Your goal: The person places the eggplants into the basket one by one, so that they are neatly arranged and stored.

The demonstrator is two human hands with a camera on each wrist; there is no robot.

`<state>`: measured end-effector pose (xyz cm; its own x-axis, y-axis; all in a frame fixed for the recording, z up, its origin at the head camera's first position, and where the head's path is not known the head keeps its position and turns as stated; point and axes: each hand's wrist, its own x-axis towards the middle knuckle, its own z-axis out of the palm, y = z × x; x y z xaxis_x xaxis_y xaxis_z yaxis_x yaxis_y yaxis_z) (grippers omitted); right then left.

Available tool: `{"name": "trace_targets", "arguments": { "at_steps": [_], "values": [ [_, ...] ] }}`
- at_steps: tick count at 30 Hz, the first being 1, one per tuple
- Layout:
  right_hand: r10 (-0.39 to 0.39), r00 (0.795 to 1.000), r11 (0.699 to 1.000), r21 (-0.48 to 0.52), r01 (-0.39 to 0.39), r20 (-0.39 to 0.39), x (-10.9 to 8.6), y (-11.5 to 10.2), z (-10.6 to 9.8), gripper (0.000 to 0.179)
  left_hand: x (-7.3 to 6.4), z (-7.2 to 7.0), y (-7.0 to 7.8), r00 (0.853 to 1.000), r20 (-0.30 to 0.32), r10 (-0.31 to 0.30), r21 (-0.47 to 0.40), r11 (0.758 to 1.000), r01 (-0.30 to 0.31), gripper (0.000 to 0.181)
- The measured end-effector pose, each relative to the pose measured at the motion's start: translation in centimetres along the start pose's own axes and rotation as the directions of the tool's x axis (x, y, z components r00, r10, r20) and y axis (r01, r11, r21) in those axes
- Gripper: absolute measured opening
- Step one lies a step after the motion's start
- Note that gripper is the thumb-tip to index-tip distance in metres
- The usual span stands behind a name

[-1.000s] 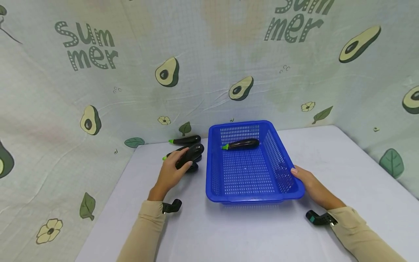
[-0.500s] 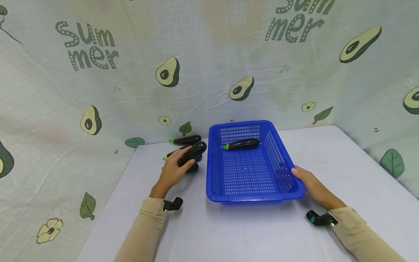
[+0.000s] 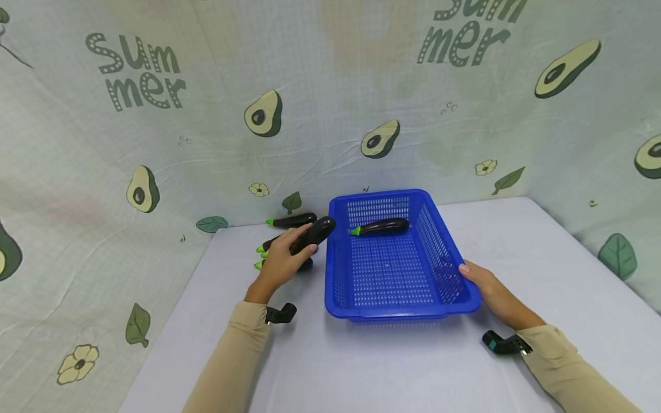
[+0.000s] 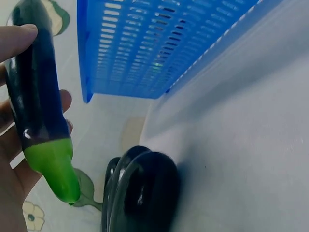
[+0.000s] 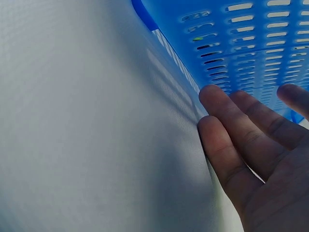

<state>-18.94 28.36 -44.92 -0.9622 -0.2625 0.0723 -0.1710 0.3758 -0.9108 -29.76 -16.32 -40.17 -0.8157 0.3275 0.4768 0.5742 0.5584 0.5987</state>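
My left hand (image 3: 283, 257) holds a dark eggplant (image 3: 322, 228), its thumb on one side and fingers on the other. In the left wrist view the bright green stem end of this eggplant (image 4: 36, 104) points toward the bottom. Its rounded end overlaps the left rim of a blue plastic basket (image 3: 387, 314) in the head view. Inside the basket, near the back, lies another eggplant (image 3: 386, 226). My right hand (image 3: 490, 291) grips the basket's right side, thumb on the rim; in the right wrist view the fingers (image 5: 227, 145) lie against the outer slotted wall.
Several more eggplants lie left of the basket, one at the back (image 3: 296, 221) and others partly hidden under my left hand. They bunch together in the left wrist view (image 4: 145, 193). A white cloth covers the table (image 3: 330, 367); a printed curtain (image 3: 320, 74) hangs behind.
My left hand has moved right and slightly away from me, carrying the eggplant from over the pile to the basket's left rim. The right hand and basket have stayed put.
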Motion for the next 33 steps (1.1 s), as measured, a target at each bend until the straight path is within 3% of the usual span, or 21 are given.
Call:
{"name": "trace_targets", "arguments": {
  "at_steps": [7, 14, 21, 33],
  "values": [
    [0.002, 1.0, 1.0, -0.008, -0.002, -0.001, 0.0, 0.0, -0.2, 0.068, 0.9, 0.6, 0.5, 0.998, 0.026, 0.055, -0.015, 0.998, -0.055, 0.053],
    [0.004, 1.0, 1.0, -0.008, -0.004, 0.006, 0.1, 0.2, -0.1, 0.068, 1.6, 0.6, 0.7, 0.993, 0.055, 0.107, 0.049, 0.993, -0.11, 0.053],
    [0.007, 1.0, 1.0, -0.012, -0.007, 0.005, 0.1, 0.1, -0.1, 0.069, 2.5, 0.7, 1.7, 0.99, 0.09, 0.106, 0.089, 0.99, -0.114, 0.055],
    [0.011, 1.0, 1.0, -0.005, -0.011, 0.001, 0.1, 0.0, 0.0, 0.07, 4.4, 1.2, 3.0, 0.971, 0.139, 0.195, 0.107, 0.972, -0.211, 0.055]
  ]
}}
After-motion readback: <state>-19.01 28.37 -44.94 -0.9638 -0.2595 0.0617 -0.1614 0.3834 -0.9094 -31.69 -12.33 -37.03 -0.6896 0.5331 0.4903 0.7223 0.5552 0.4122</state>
